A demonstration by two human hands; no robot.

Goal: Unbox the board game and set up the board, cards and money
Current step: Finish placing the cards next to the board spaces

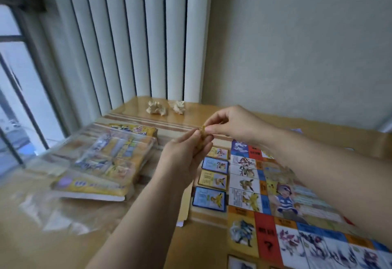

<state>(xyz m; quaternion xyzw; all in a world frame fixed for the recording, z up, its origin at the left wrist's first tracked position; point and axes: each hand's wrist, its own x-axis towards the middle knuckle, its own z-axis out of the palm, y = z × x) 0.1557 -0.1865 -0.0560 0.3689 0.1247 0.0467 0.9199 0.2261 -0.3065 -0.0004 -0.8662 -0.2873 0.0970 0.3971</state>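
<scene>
Nearest to you, the colourful printed game board [275, 215] lies flat on the light wooden table [197, 247], at your right. Four picture cards with blue and yellow borders [214, 178] lie in a column just beside its left edge. The yellow cardboard game box [101, 162] rests at the left, with clear plastic wrap [59, 220] beside it. Above the cards, your left hand [182, 160] and right hand [231, 124] both pinch a small yellow piece [204, 129] with curled fingertips; what it is, I cannot tell. Farther away, two crumpled beige paper balls [165, 107] sit near the wall.

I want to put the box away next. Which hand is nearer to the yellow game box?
Left. The left hand is just right of the yellow game box; the right hand is farther right. Both pinch a small yellow piece.
</scene>
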